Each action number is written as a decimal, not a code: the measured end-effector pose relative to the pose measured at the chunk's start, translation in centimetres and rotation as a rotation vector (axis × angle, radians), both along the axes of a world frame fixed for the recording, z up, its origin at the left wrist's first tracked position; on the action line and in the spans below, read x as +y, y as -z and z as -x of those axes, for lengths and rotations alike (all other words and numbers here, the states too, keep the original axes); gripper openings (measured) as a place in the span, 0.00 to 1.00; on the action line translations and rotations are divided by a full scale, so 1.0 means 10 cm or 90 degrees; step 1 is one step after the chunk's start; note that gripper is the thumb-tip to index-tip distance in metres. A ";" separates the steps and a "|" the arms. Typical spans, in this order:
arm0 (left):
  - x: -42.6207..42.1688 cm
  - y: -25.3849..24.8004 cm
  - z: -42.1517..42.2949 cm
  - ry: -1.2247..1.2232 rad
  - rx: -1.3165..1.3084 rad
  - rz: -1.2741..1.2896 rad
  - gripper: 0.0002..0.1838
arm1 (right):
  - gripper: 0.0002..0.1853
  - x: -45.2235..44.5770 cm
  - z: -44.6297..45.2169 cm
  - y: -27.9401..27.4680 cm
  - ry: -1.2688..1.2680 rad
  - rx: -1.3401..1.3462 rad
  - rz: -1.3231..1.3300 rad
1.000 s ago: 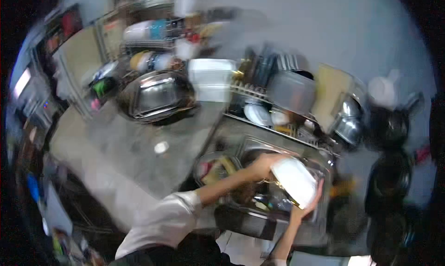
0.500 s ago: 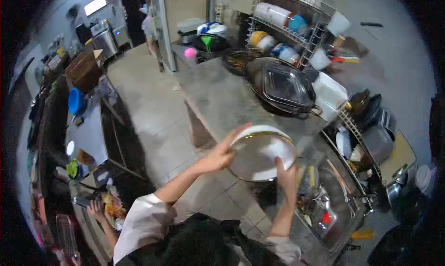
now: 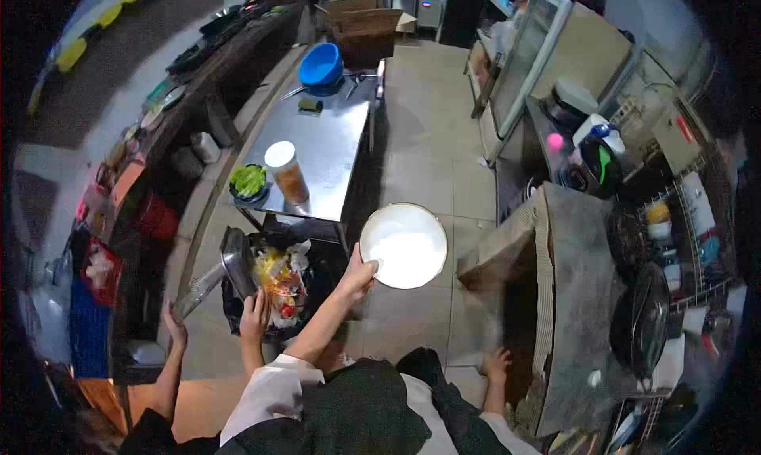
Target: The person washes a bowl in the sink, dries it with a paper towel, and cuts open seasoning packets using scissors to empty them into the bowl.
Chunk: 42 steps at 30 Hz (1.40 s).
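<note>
A round white plate (image 3: pixel 404 247) with a thin gold rim is held out in front of me over the floor, its face towards the camera. My left hand (image 3: pixel 361 274) grips it at the left edge, thumb on the upper face and fingers out of sight beneath. Low on the right, my right hand (image 3: pixel 498 365) holds nothing, its fingers apart near the side of the counter (image 3: pixel 575 328). To the left of my left arm is a black bin (image 3: pixel 317 284) with food scraps (image 3: pixel 283 284) in it.
Another person's hands (image 3: pixel 254 316) tilt a metal pan (image 3: pixel 238 261) over the bin. A steel table (image 3: pixel 333 158) bears a blue basin (image 3: pixel 321 65), a container with a white lid (image 3: pixel 287 173) and a bowl of greens (image 3: pixel 249 181). Dark pans (image 3: pixel 646 324) stand on the counter.
My view has turned left from the sink and counter to the bin and table. The plate has moved along in my left hand; my right hand has let go of it.
</note>
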<state>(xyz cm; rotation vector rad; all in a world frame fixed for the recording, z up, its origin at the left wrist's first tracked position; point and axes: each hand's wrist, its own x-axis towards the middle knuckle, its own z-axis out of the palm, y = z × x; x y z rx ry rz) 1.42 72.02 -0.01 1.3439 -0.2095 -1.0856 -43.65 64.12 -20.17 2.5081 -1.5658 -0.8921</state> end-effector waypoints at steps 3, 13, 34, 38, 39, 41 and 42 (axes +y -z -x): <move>-0.28 0.34 -0.34 -0.065 0.004 0.012 0.29 | 0.27 -0.12 0.08 0.40 0.121 -0.160 -0.098; -1.78 0.36 -1.41 -0.121 -0.049 -0.026 0.36 | 0.21 -3.32 -1.05 0.84 -0.094 -0.234 -0.250; -6.22 1.04 -4.99 0.053 -0.151 0.308 0.30 | 0.24 -8.77 -5.09 1.35 -0.472 -0.434 0.124; -7.32 1.14 -5.29 0.069 -0.090 0.130 0.28 | 0.23 -10.19 -5.31 1.21 -0.373 -0.449 0.048; -7.54 1.17 -5.41 0.067 -0.077 0.083 0.28 | 0.23 -10.53 -5.50 1.18 -0.354 -0.457 0.026; -8.11 1.18 -5.70 0.062 -0.059 -0.002 0.27 | 0.23 -11.37 -6.00 1.11 -0.322 -0.478 -0.007; -8.38 1.17 -5.80 0.060 -0.045 -0.042 0.26 | 0.23 -11.78 -6.18 1.03 -0.305 -0.483 -0.023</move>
